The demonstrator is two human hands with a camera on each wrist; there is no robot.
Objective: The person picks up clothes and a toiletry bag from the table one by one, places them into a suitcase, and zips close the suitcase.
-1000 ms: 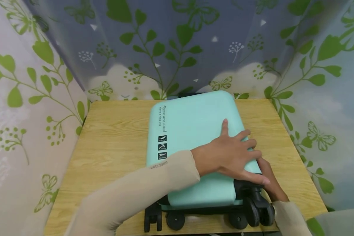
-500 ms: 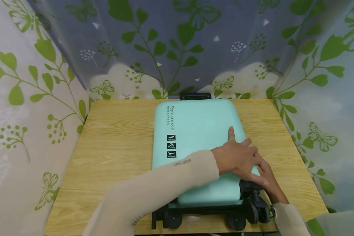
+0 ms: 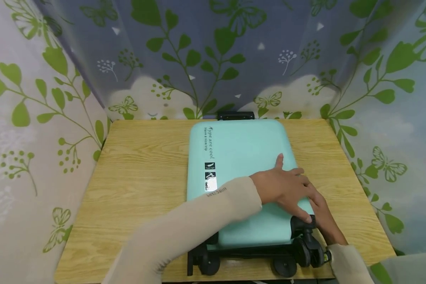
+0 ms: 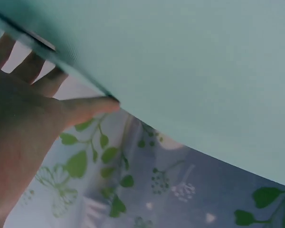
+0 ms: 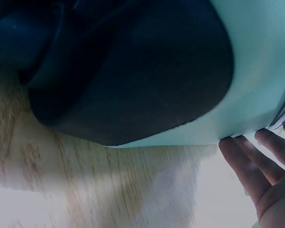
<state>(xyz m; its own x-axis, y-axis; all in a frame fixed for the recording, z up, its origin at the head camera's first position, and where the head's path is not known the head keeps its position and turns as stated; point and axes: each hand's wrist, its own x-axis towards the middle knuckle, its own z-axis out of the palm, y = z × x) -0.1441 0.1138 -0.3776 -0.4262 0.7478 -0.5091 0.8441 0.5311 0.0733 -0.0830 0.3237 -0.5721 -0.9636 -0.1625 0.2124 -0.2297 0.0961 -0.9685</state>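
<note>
While leaf-printed curtains (image 3: 188, 43) are hanging around three sides, the wooden worktop (image 3: 138, 169) is carrying a mint suitcase (image 3: 245, 146), which is lying face up, right of centre, its wheeled end at the near edge. The left sleeve (image 3: 184, 228) is slanting across the suitcase's near part from lower left, and the left hand (image 3: 285, 189) is lying palm down, wide open with fingers splayed, touching the shell at its right edge without clasping it. The right sleeve (image 3: 349, 262) is entering from lower right; the right hand (image 3: 323, 213) is resting at the suitcase's right side, partly overlapped by the left, its fingers nearly straight with tips touching the edge, gripping nothing. The left thumb is lying by the black corner guard (image 3: 297, 226).
</note>
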